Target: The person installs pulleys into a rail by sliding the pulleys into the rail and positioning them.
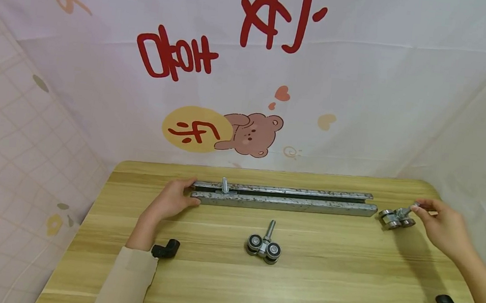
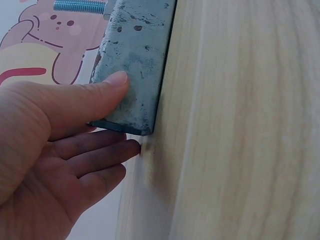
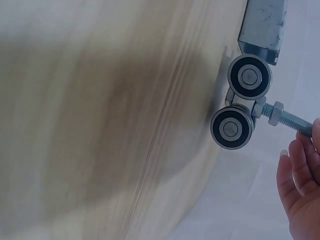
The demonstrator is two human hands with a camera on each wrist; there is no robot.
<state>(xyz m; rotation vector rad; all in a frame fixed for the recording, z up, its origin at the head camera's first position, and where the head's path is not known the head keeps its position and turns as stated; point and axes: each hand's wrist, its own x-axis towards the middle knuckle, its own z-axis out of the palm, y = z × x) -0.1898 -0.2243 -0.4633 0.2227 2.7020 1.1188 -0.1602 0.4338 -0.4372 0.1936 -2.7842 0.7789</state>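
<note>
A scuffed grey metal channel rail [image 1: 286,204] lies across the table, its slot facing up. My left hand [image 1: 174,199] grips its left end; in the left wrist view the thumb [image 2: 117,80] presses on the side face. From the slot near that end sticks up a threaded bolt [image 1: 225,185]. By the rail's right end, my right hand [image 1: 444,227] pinches the bolt end of a roller trolley [image 1: 393,219]. In the right wrist view, the trolley's upper wheel [image 3: 249,76] is right at the rail's end. A second roller trolley [image 1: 264,247] lies in front of the rail, bolt pointing away.
The wooden table [image 1: 322,288] ends at a white printed cloth wall [image 1: 360,134] behind the rail. Cloth walls also stand at left and right. Black brackets [image 1: 166,248] show at both wrists.
</note>
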